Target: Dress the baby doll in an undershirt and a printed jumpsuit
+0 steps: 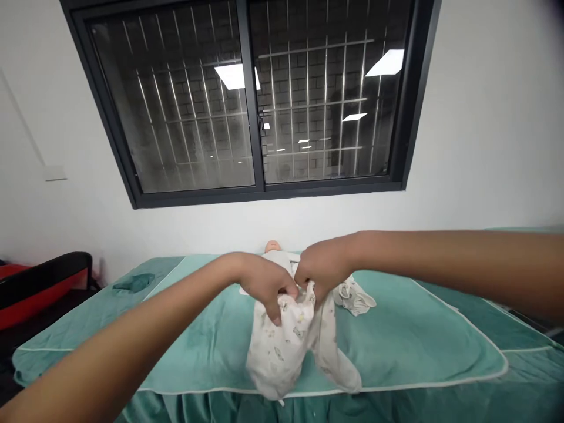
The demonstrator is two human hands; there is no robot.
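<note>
A baby doll (273, 247) lies on its back along a teal mat (405, 341), head toward the wall. It wears a white printed sleepsuit (282, 346) whose legs point at me. My left hand (264, 285) pinches the suit's fabric at the doll's middle, fingers closed. My right hand (324, 270) grips the same fabric just beside it, knuckles up. The two hands almost touch. The doll's body is mostly hidden behind them.
A small white garment (355, 296) lies on the mat right of the doll. A crumpled teal cloth (134, 283) sits at the table's far left. A red and black chair (39, 288) stands to the left. A barred dark window (251, 100) fills the wall.
</note>
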